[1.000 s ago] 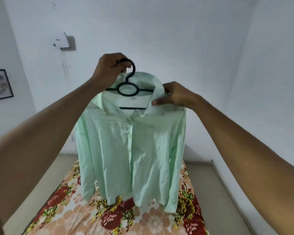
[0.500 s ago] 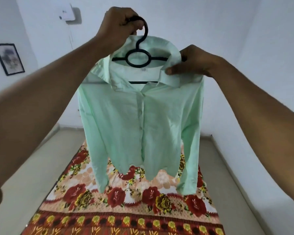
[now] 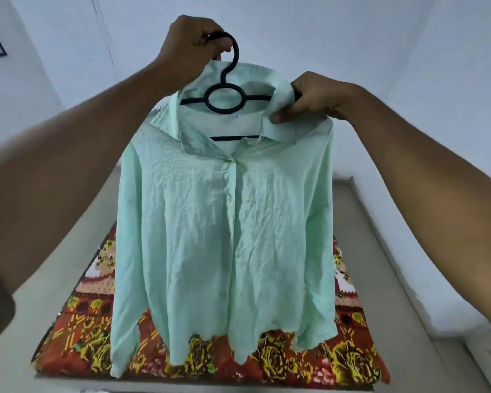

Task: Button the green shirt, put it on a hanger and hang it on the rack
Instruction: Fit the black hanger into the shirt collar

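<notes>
Pale green crinkled cotton, the buttoned shirt [image 3: 227,211] hung in the air on a black plastic hanger [image 3: 224,99], above the floral red bedspread [image 3: 309,361]. Your left hand [image 3: 190,49] curled its grip round the hook to carry the weight; your right hand [image 3: 309,99] pinched the collar, likely to settle it on the hanger's arm. No rack showed, so hanging it remained.

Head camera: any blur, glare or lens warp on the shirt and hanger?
Head view: green shirt and black hanger fairly sharp, evenly lit, no glare; wide-angle warp stretches both forearms at the edges; left hand and right hand clear.
</notes>
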A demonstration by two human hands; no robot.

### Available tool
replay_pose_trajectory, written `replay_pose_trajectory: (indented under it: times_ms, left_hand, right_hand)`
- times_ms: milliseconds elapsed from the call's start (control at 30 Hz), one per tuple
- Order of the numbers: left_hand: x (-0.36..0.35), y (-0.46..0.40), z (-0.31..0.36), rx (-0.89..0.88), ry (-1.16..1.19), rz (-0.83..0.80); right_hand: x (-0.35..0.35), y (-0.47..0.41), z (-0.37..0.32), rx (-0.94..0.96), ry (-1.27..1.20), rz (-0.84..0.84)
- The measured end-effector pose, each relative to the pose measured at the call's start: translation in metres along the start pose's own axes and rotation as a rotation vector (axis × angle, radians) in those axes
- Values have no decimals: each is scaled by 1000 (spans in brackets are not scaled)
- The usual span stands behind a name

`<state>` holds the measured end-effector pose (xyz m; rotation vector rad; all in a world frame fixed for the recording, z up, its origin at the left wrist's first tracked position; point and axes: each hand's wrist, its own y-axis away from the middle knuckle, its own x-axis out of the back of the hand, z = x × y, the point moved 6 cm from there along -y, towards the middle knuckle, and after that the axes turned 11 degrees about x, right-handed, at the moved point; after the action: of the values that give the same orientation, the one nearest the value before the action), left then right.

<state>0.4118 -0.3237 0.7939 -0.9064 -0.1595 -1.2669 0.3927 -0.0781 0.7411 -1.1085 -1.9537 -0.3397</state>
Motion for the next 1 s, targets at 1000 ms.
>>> replay_pose_trajectory:
  times_ms: [1000]
  left_hand:
    - [-499,17,-603,522,-93,-455]
  right_hand:
    - [-486,-182,606,-430,-283,-314]
